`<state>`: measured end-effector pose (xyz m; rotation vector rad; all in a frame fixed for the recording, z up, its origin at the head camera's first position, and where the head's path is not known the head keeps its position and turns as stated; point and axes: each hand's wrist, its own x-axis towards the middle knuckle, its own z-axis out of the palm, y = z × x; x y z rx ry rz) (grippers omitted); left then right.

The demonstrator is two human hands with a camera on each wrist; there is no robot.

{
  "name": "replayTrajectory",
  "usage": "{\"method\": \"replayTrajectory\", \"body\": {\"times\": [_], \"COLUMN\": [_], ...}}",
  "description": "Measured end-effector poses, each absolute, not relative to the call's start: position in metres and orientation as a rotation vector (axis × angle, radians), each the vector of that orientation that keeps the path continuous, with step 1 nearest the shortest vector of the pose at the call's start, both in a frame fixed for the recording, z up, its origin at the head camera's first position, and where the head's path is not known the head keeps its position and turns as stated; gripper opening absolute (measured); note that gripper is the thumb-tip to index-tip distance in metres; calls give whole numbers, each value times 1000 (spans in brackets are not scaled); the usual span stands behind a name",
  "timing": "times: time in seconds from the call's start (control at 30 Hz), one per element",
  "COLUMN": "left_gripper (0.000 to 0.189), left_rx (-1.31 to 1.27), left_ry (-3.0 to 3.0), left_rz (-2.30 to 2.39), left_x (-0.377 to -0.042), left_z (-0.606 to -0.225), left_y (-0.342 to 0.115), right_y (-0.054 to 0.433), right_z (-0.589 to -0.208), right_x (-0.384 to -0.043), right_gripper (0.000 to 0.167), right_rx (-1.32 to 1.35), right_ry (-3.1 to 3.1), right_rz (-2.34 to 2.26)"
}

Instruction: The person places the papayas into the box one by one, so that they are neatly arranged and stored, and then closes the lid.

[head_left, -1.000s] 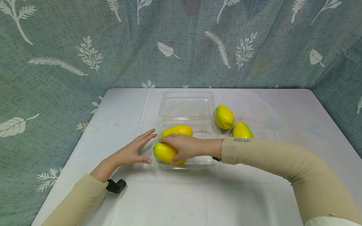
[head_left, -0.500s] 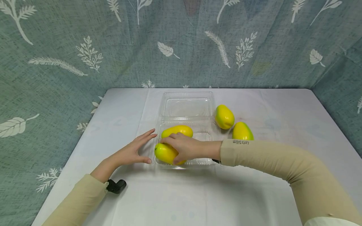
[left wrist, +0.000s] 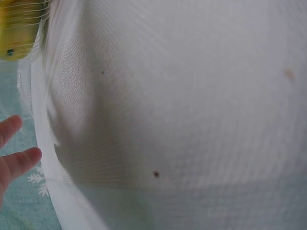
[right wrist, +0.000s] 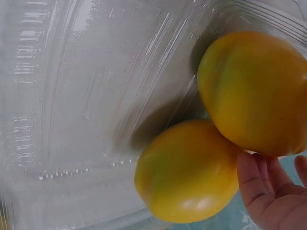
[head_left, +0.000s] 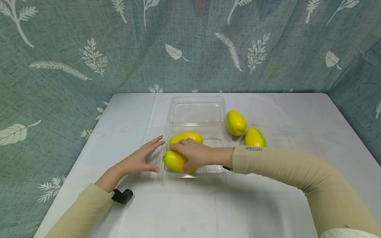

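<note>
My right hand (head_left: 194, 154) grips a yellow-green mango (head_left: 175, 161) in the front left of a clear plastic clamshell box (head_left: 212, 169), thumb on its near side and fingers over the far side. Directly behind lies a second mango (head_left: 187, 137), also in the box. In the right wrist view the fingers (right wrist: 259, 184) reach between the gripped mango (right wrist: 254, 91) and the other mango (right wrist: 189, 172). My left hand (head_left: 138, 160) stays just left of the box, fingers spread and holding nothing. Only its fingertips (left wrist: 29, 155) show in the left wrist view.
The box's lid (head_left: 197, 112) lies folded back behind it. To the right of the box, two more mangoes (head_left: 236, 123) sit on the white cloth-covered table (head_left: 297, 125); my right forearm partly covers the nearer mango (head_left: 255, 137). A leaf-patterned curtain (head_left: 196, 39) closes off the back.
The gripped mango has shifted slightly to the right, and my right hand has moved a little with it. My left hand has kept its place.
</note>
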<state>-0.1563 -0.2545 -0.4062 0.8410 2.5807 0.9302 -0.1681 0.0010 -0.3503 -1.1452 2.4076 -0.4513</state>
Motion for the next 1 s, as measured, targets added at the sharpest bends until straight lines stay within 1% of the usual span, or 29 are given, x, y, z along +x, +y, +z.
{"method": "replayTrajectory", "body": {"times": [0.5, 0.77, 1.0], "left_gripper": [89, 89, 90], "left_rx": [844, 845, 857], "left_ry": [2576, 2571, 2578], "left_rz": [941, 945, 937], "left_x": [-158, -158, -158], "left_z": [-406, -406, -407], "left_y": [-253, -252, -254], "right_y": [16, 37, 66], "right_z": [-329, -317, -310], "right_x": [-181, -190, -198], "right_gripper": [73, 75, 74], "right_rx": [-1076, -1021, -1022], "right_ry": [2406, 2444, 2498], "right_rz": [-627, -736, -860]}}
